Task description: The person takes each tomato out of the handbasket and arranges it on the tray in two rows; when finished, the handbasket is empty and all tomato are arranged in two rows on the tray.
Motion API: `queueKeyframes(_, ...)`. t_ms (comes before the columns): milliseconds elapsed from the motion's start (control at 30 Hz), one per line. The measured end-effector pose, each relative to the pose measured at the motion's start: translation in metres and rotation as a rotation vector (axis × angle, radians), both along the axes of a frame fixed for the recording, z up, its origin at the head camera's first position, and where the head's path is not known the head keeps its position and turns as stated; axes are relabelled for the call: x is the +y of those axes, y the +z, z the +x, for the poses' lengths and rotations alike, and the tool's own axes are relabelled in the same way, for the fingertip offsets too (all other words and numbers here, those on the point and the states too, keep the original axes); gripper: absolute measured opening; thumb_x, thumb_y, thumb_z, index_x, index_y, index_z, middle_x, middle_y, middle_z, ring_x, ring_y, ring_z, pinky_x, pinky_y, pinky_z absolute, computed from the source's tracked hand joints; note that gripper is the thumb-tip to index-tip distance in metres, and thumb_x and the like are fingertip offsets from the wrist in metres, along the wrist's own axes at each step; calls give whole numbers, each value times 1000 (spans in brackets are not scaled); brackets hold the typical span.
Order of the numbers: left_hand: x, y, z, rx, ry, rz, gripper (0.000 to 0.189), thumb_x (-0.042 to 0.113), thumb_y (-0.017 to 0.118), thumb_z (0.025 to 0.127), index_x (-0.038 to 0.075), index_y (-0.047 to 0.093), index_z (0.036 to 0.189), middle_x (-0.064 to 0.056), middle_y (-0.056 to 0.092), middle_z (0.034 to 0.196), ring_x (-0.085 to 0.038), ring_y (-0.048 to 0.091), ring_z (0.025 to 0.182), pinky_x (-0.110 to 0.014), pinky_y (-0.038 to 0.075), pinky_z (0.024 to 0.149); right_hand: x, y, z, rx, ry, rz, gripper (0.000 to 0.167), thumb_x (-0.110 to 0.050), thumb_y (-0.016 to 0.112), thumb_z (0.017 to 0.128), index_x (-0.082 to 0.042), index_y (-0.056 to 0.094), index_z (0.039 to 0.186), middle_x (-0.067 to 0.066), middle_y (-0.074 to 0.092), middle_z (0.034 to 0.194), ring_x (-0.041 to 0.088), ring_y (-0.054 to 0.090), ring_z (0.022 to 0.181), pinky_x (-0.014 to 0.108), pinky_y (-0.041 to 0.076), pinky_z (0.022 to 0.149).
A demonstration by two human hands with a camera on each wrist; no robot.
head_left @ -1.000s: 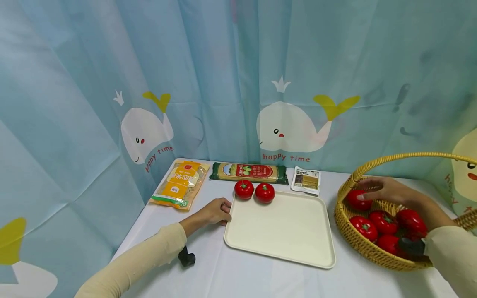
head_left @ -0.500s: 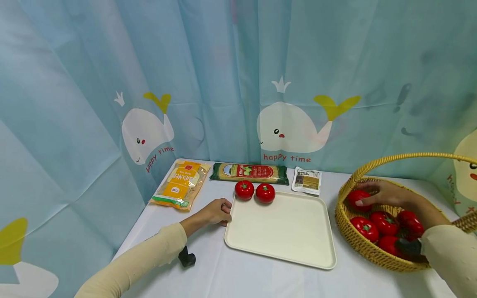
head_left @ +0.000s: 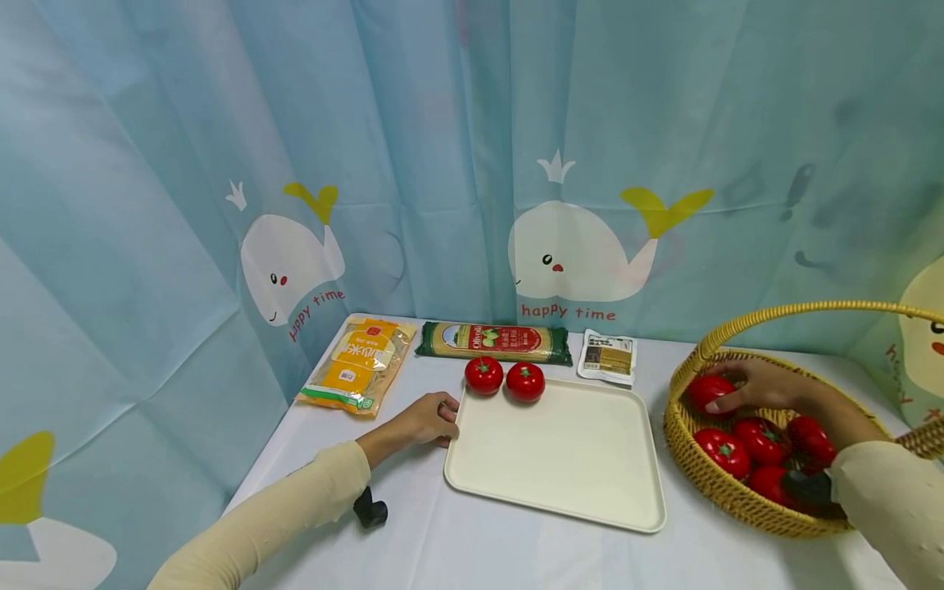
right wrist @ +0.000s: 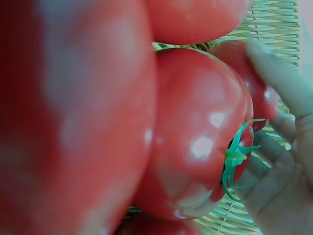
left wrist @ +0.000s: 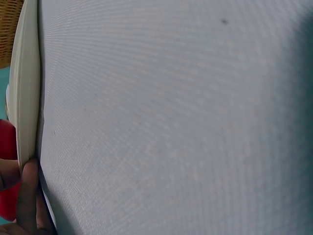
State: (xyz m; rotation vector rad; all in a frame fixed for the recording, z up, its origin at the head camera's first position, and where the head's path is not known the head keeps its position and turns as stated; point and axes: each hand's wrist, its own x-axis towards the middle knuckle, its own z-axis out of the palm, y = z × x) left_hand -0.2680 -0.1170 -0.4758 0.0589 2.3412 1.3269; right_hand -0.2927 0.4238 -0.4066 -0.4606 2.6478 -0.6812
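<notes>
My left hand (head_left: 424, 419) pinches the left edge of a cream rectangular tray (head_left: 553, 459); in the left wrist view, thumb and fingers lie on either side of its rim (left wrist: 27, 98). Two red tomatoes with green stems, one (head_left: 483, 376) left of the other (head_left: 525, 383), sit at the tray's back left corner. Inside a wicker basket (head_left: 686, 471) on the right, my right hand (head_left: 770, 387) grips a tomato (head_left: 706, 397) near the back left wall. Several more tomatoes (head_left: 723, 453) lie around it. The right wrist view shows the gripped tomato (right wrist: 266, 100) partly hidden behind a nearer one (right wrist: 195, 127).
Behind the tray lie a green spaghetti pack (head_left: 492, 342) and a small white pouch (head_left: 607, 357). An orange-labelled food bag (head_left: 357, 366) rests at the back left. The basket's tall handle (head_left: 811, 308) arches over the right forearm. A whale-print curtain (head_left: 442, 164) encloses the table.
My right hand's fingers have settled lower and closer around the tomato in the basket. The left hand and the tray have stayed put.
</notes>
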Motion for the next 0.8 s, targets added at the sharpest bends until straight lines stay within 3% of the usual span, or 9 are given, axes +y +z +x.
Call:
queueKeyframes(300,2,1,0,3,-6,-1,44,-4,73,81,-2,57,121,-9,58,92,-16,60,74,-27,63,65,2,-2,-1,24,1,7,64,-27,77,87,12,53,131,22,63,119,25,62,103,26,55,77)
queueKeyframes(533,1,1,0,2,-4,8,44,-5,72,80,-3,57,121,-8,57,91,-16,59,74,-27,63,65,-1,8,3,38,-10,30,70,-31,75,89,12,49,136,28,61,123,38,62,109,39,56,84)
queueKeyframes(800,0,1,1,4,-2,2,44,-5,73,80,-2,57,121,-8,57,91,-16,59,74,-27,63,65,-5,19,8,20,-25,-13,66,-30,73,91,10,48,137,24,60,126,31,60,109,24,55,79)
